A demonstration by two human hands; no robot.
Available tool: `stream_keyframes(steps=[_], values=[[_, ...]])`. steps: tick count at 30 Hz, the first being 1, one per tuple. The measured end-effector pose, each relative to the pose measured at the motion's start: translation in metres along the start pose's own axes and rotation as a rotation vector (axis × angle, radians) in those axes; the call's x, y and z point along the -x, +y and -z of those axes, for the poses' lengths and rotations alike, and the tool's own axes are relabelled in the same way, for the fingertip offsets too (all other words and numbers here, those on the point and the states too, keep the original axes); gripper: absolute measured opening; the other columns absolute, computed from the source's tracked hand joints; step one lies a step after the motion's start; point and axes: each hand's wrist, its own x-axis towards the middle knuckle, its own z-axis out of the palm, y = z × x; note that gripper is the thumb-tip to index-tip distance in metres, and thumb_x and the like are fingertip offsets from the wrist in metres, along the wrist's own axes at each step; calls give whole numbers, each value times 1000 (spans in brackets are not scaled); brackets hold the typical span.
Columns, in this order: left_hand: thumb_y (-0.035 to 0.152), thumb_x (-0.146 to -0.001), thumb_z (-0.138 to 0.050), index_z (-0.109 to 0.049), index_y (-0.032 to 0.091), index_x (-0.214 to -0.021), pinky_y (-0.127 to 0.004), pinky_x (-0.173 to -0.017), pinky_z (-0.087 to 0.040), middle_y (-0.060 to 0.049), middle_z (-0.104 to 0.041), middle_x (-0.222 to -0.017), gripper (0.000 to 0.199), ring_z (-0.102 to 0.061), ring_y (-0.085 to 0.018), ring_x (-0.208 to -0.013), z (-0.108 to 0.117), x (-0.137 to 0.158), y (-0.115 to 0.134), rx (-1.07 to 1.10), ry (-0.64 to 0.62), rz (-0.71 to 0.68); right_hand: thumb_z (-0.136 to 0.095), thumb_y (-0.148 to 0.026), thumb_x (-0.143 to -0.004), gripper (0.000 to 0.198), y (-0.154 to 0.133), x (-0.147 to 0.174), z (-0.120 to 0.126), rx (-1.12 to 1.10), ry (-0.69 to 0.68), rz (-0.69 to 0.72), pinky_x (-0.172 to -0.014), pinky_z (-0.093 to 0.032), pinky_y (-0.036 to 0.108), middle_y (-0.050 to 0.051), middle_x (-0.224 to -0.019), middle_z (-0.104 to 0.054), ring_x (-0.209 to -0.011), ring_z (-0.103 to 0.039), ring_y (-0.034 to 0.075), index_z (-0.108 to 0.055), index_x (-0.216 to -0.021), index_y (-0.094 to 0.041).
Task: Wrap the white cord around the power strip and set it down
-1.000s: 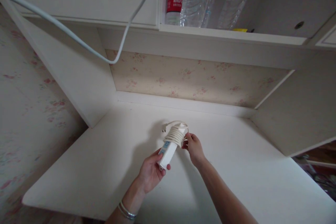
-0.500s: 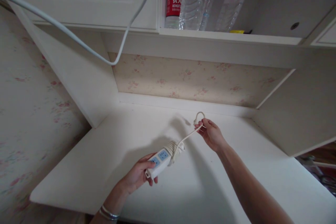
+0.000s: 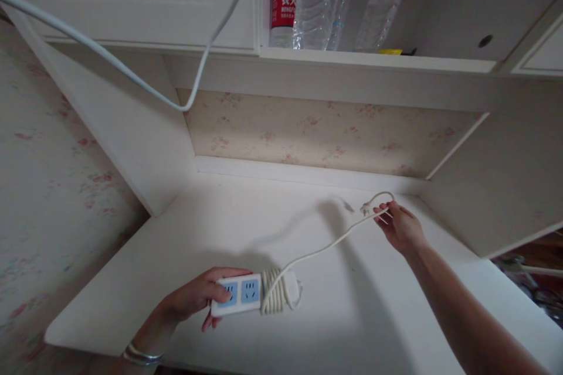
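My left hand (image 3: 204, 295) grips the left end of a white power strip (image 3: 250, 292) with blue sockets, thumb pressed on a socket. Several turns of cream cord (image 3: 275, 292) are wound round the strip's right part. From the winding, a loose length of cord (image 3: 323, 247) runs up and right to my right hand (image 3: 401, 227), which pinches it between thumb and fingers. Beyond those fingers the cord loops back, and its plug (image 3: 365, 208) hangs just left of them. Both hands are held above a white desktop (image 3: 185, 234).
A shelf (image 3: 378, 61) over the desk holds several clear plastic bottles (image 3: 319, 6) and a small yellow item (image 3: 390, 51). A thick white cable (image 3: 132, 75) hangs across the upper left. White side panels (image 3: 497, 181) flank the desk, with flowered wallpaper (image 3: 325, 132) behind.
My right hand has moved right with the cord, lengthening the loose stretch. My left hand has moved left and turned the power strip nearly level, its sockets facing up more.
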Motion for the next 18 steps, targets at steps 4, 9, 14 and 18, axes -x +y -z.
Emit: stream_keyframes(steps=[4,9,14,18], values=[[27,-78,-60,-42,14,-138,-20,-36,-42,-10,-67,-77,64,-58,-14,-46,13,6,3,63,249,-105,-53,-20,-88,11,-13,-14,27,15,104,82,-53,-55,23,-3,-73,-56,-64,-64,11,-55,-77,-19],[36,-77,-59,-48,12,-134,-16,-28,-28,-5,-61,-54,63,-47,-11,-32,38,24,-8,269,368,-294,-50,-15,-89,16,-9,-29,57,66,196,55,-54,-56,26,1,-77,-61,-65,-65,13,-55,-74,-18],[23,-67,-60,-64,9,-116,-17,-28,-30,-13,-69,-70,51,-49,-11,-31,41,42,0,219,183,-142,-49,-12,-89,24,-12,-48,74,126,272,20,-48,-53,24,7,-77,-65,-63,-65,14,-56,-66,-19],[18,-67,-61,-66,10,-112,-17,-30,-35,-12,-69,-68,47,-50,-10,-33,34,52,20,29,110,69,-51,-9,-86,28,-28,-59,86,117,343,106,-47,-49,24,11,-81,-65,-60,-64,11,-55,-60,-19]])
